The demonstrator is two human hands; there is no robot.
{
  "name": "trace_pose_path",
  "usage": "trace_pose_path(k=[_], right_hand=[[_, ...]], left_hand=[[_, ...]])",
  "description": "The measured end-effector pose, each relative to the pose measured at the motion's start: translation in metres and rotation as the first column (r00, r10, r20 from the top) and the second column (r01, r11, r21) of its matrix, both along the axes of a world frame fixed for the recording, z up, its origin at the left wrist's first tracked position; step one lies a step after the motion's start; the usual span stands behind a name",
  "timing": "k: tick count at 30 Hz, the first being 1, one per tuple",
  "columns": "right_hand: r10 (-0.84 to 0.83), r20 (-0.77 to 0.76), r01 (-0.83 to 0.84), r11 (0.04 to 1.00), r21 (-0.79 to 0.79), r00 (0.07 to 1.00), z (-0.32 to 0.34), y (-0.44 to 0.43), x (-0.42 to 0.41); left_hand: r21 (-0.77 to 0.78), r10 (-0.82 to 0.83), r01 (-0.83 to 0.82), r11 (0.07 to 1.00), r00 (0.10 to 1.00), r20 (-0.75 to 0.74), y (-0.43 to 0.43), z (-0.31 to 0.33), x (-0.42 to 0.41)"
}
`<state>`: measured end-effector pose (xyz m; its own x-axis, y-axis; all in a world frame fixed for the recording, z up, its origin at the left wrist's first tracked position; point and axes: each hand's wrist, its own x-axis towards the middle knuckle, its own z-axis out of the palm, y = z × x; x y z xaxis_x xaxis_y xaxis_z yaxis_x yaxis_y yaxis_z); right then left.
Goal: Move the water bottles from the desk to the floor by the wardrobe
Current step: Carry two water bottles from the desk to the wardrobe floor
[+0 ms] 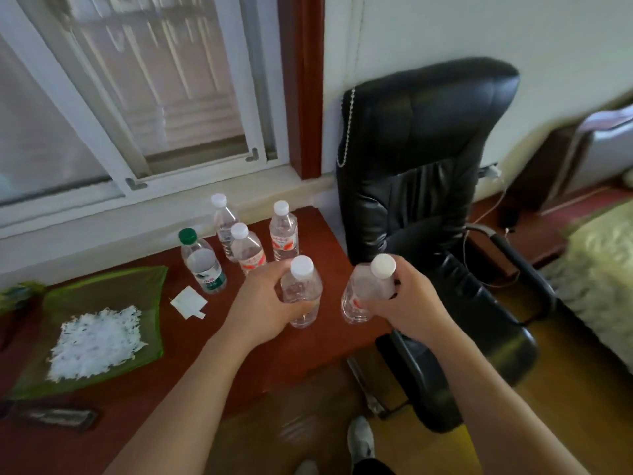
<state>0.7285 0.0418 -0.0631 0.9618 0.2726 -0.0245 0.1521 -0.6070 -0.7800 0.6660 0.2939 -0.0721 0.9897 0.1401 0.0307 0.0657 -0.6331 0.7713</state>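
Note:
Several clear water bottles stand on the red-brown desk point(191, 371) under the window. My left hand point(263, 303) is wrapped around a white-capped bottle point(303, 289) near the desk's right end. My right hand point(407, 299) grips another white-capped bottle point(363, 296), tilted, at the desk's right edge. Behind them stand a green-capped bottle point(202, 264) and three white-capped ones: a back bottle point(223, 224), a red-labelled bottle point(247, 252) and a second red-labelled bottle point(283, 231). No wardrobe is in view.
A black leather office chair point(428, 186) stands right of the desk, close to my right arm. A green leaf-shaped dish point(144, 293) holding white shreds lies on the desk's left, with a white paper tag point(188, 301) beside it. A bed point(603, 269) is at far right. Wooden floor point(308, 426) lies below.

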Motion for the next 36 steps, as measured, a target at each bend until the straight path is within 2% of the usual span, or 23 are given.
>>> trace_pose_path(k=[6,12,17,26,31,36], right_hand=[[-0.227,0.045,0.227,0.974,-0.009,0.973,0.014,-0.07,-0.063],[-0.441,0.049,0.44,0.898,0.03,0.896,0.026,-0.188,-0.135],[-0.608,0.063,0.604,0.793,0.077,0.791,0.024,-0.302,-0.213],[-0.796,0.07,0.793,0.605,0.068,0.601,0.021,-0.471,-0.351],[-0.885,0.075,0.881,0.465,0.091,0.459,0.028,-0.531,-0.407],[-0.958,0.061,0.954,0.284,0.093,0.279,0.033,-0.583,-0.448]], left_hand=[[0.032,-0.238,0.237,0.971,0.97,0.049,-0.071,0.02,-0.003],[0.045,-0.496,0.494,0.868,0.863,0.097,-0.191,0.03,-0.005],[0.005,-0.661,0.664,0.748,0.744,0.096,-0.323,0.027,-0.032],[-0.109,-0.842,0.844,0.526,0.534,0.07,-0.535,0.023,-0.11],[-0.109,-0.914,0.913,0.392,0.4,0.068,-0.625,0.03,-0.135],[-0.097,-0.965,0.965,0.245,0.252,0.071,-0.715,0.034,-0.152]])
